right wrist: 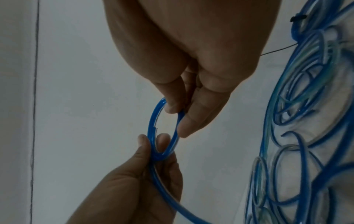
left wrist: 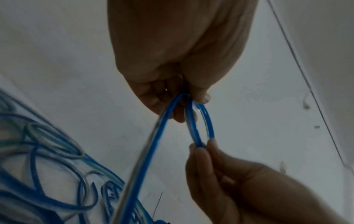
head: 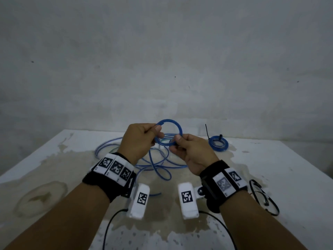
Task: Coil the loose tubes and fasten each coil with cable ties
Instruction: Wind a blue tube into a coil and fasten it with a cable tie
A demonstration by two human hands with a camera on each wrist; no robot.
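One coil tied; second just begun.
Finished coil sits on surface; left hand and right hand pinch new blue ring; loose tube remains.

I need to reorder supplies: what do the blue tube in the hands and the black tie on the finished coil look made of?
Blue translucent tube: looks like flexible glossy plastic, since light shows through it and it bends into a smooth ring. Thin black cable tie: probably stiff nylon-like plastic, its tail standing up from the small finished blue coil; too small to confirm.
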